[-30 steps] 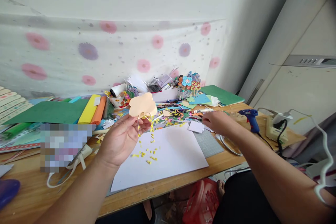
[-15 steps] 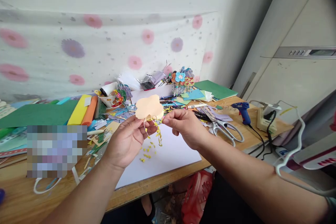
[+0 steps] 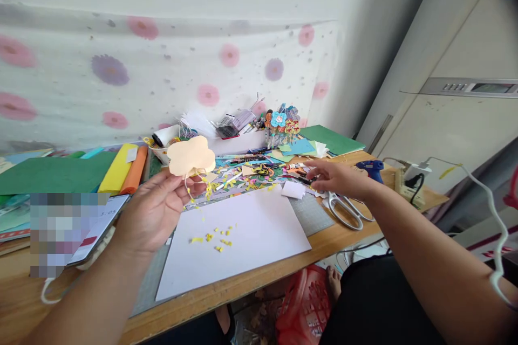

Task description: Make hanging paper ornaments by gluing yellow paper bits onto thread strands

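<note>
In my left hand (image 3: 156,207) is a cream, scallop-edged paper cutout (image 3: 191,156), pinched at its lower edge, with thin white and yellow strands dangling beneath it. My right hand (image 3: 338,178) is off the cutout, over the right part of the table, its fingers bent and apart with nothing seen in them. Just below that hand lie the silver handles of the scissors (image 3: 348,215), the blades partly hidden. Small yellow bits (image 3: 219,248) are scattered on a white sheet (image 3: 251,242) in front of me.
Paper scraps and pens (image 3: 259,168) cover the table behind the sheet. A blue glue gun (image 3: 370,168) and a power strip (image 3: 415,180) are at the right. Rolled yellow paper (image 3: 117,170) and a tablet-like screen (image 3: 99,226) are at the left. Below hangs a red basket (image 3: 303,307).
My left hand has carried the cutout left. My right hand has let go of the strands and moved right, over the scissors. More of the white sheet shows.
</note>
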Tool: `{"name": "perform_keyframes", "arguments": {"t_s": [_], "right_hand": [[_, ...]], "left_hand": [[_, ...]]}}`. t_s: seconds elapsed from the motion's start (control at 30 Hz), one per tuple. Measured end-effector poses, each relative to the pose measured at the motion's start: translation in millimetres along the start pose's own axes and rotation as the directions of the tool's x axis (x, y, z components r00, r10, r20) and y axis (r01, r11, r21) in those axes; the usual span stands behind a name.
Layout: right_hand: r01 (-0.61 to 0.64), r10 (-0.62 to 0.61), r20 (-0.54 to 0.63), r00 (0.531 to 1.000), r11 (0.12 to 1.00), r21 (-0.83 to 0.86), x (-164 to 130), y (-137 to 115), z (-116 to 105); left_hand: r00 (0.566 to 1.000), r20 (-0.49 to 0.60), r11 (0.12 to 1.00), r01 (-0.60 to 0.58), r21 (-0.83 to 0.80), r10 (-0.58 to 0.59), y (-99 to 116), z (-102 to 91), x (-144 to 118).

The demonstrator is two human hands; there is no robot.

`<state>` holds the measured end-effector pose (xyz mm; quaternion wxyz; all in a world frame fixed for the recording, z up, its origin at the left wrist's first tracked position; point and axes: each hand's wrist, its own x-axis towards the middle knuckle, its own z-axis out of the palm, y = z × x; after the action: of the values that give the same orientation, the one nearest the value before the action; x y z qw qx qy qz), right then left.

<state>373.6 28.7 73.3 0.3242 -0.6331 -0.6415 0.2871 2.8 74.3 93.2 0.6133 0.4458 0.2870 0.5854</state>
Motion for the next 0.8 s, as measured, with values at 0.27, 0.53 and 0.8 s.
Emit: {"name": "perform_keyframes", "arguments": {"t_s": [0.27, 0.53, 0.8], "right_hand": [[-0.034, -0.014, -0.09, 0.996, 0.856, -0.515, 12.1, 8.4, -16.9], [-0.091, 0.002, -0.154, 0.988, 0.813, -0.576, 21.9, -10.3, -20.4], [-0.091, 0.092, -0.018, 0.996, 0.903, -0.421, 36.3, -10.6, -27.6]], "left_hand": [[0.999, 0.044, 1.0, 0.022, 0.022, -0.023, -9.4, 3.9, 4.2], [0.992, 0.091, 0.996, 0.084, 0.02, -0.086, -23.8, 16.1, 5.4], [0.987, 0.111, 0.992, 0.112, 0.065, -0.119, -31.1, 12.4, 21.4]]}}
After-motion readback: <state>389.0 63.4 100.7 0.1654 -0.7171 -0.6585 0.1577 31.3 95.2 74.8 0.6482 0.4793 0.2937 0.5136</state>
